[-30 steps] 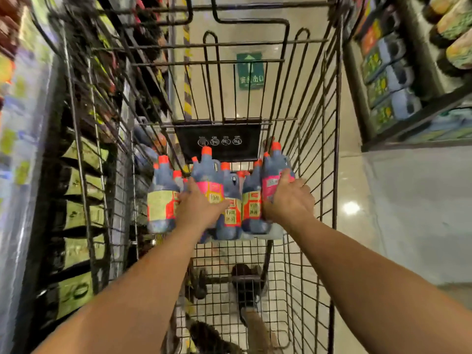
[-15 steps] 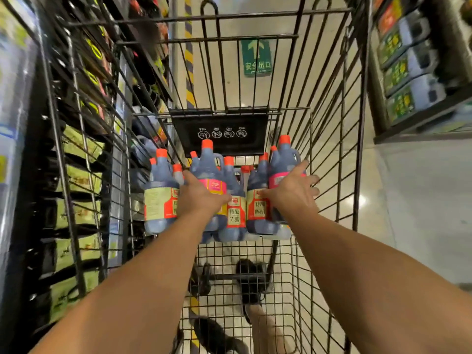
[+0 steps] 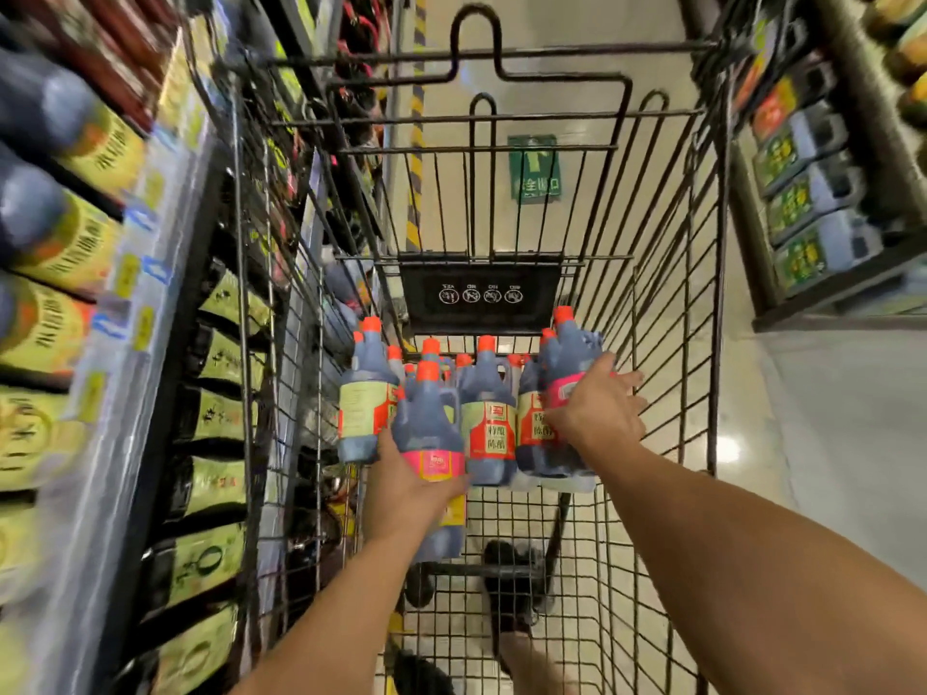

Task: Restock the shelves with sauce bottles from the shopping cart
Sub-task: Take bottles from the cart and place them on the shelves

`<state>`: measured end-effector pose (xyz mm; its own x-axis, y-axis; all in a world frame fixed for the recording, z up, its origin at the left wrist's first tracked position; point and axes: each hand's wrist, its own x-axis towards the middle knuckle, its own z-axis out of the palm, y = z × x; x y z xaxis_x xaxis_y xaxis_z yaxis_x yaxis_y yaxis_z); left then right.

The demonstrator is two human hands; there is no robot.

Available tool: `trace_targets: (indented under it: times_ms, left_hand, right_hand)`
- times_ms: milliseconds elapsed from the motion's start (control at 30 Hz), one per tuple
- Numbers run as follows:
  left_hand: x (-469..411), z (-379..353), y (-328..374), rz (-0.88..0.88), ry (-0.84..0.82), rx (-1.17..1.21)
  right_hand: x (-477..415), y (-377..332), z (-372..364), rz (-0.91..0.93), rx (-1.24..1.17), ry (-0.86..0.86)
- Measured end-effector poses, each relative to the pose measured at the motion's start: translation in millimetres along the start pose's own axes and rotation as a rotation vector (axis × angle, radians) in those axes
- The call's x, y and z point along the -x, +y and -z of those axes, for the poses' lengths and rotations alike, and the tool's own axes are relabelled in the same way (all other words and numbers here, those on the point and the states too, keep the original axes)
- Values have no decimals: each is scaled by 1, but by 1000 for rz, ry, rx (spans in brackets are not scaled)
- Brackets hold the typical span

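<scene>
Several dark sauce bottles with orange caps [image 3: 489, 423] stand at the far end of the wire shopping cart [image 3: 667, 303]. My left hand [image 3: 406, 486] grips a pink-labelled bottle [image 3: 434, 459] around its body and holds it lifted toward me, clear of the group. My right hand [image 3: 597, 408] wraps around a second pink-labelled bottle [image 3: 572, 353] at the right of the group; that bottle sits higher than its neighbours. Part of each held bottle's label is covered by my fingers.
Shelves [image 3: 115, 343] packed with dark yellow-labelled bottles run close along the cart's left side. Another shelf [image 3: 812, 203] with green-labelled jugs stands at the upper right. A black sign plate [image 3: 479, 293] hangs on the cart's far wall. Pale aisle floor [image 3: 802, 443] lies to the right.
My left hand has pulled its pink-labelled bottle out of the group and toward me. My right hand has closed around the right bottle and raised it slightly.
</scene>
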<state>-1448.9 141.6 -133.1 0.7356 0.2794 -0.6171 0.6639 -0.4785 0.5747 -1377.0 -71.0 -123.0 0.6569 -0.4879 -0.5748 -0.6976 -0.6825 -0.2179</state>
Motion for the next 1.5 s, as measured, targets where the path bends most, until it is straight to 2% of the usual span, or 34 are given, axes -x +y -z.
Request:
trace_targets:
  times_ms: [167, 433, 733, 1000, 1267, 1500]
  left_hand:
    - [34, 19, -4, 40, 43, 71]
    - [99, 81, -3, -36, 159, 164]
    - [182, 172, 2, -246, 351, 381]
    - [276, 252, 22, -529, 581, 537]
    - [325, 330, 19, -663, 811, 615]
    - [308, 379, -7, -637, 973, 695]
  right_hand:
    - [44, -5, 5, 152, -30, 43]
    - [144, -22, 21, 400, -158, 4]
    - [261, -48, 60, 716, -386, 39]
    - [358, -93, 95, 1019, -683, 79]
    - [439, -148, 106, 1259, -789, -32]
    - [473, -199, 86, 1363, -889, -165]
